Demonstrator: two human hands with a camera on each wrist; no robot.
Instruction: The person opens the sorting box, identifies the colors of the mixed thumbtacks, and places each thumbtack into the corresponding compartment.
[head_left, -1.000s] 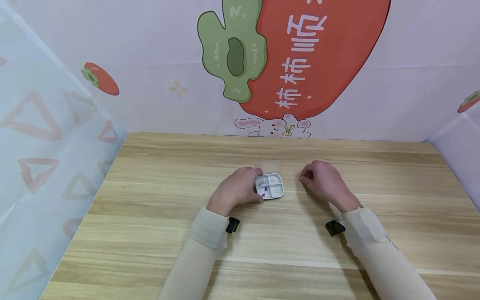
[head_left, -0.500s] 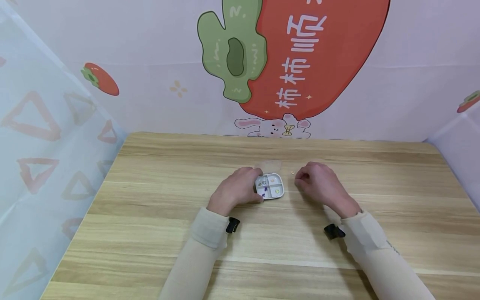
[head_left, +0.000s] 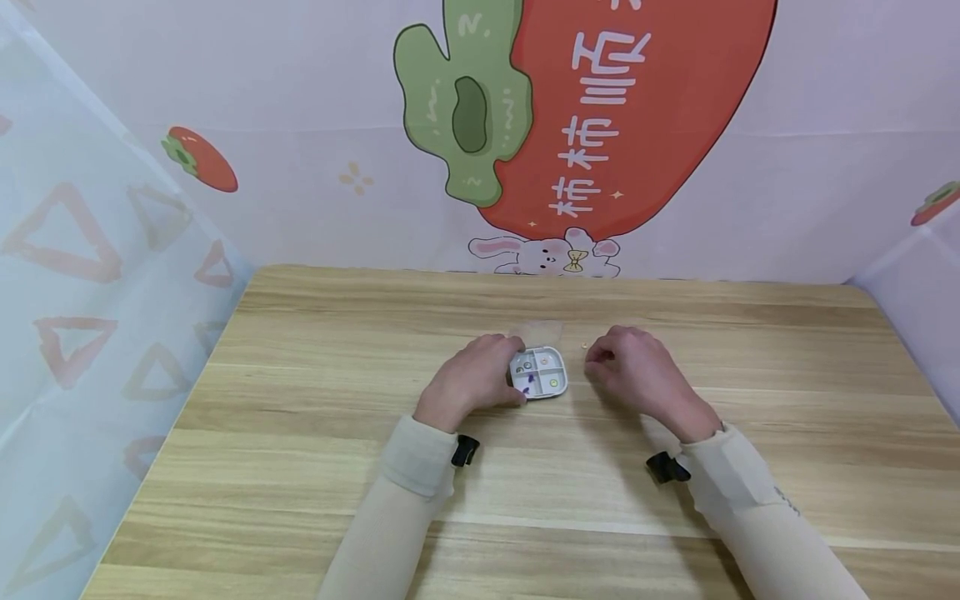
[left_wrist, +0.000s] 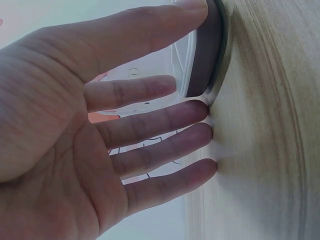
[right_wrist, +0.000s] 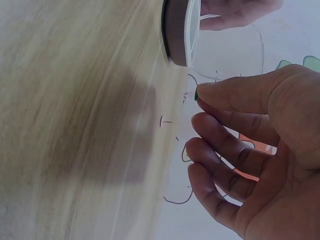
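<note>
A small four-compartment pill box [head_left: 539, 370] lies on the table with its clear lid [head_left: 542, 331] open toward the back. My left hand [head_left: 476, 375] holds it at its left end, thumb on the near side and index finger on the far side. The other left fingertips [left_wrist: 210, 167] touch the tabletop. Earrings and other tiny pieces lie in its compartments, two of them purple. Just right of the box, my right hand [head_left: 637, 372] pinches a tiny green piece [right_wrist: 196, 94] between thumb and index finger. A stud earring [right_wrist: 162, 121] stands pin up on the table near those fingers.
The wood-grain table [head_left: 300, 467] meets a printed backdrop [head_left: 300, 208] at its back edge. Side sheets hang at left and right. Each wrist wears a black camera mount [head_left: 465, 451].
My right hand has moved a little left, closer to the box, with its fingers still pinched. The left hand, the box and the earring on the table stay in place.
</note>
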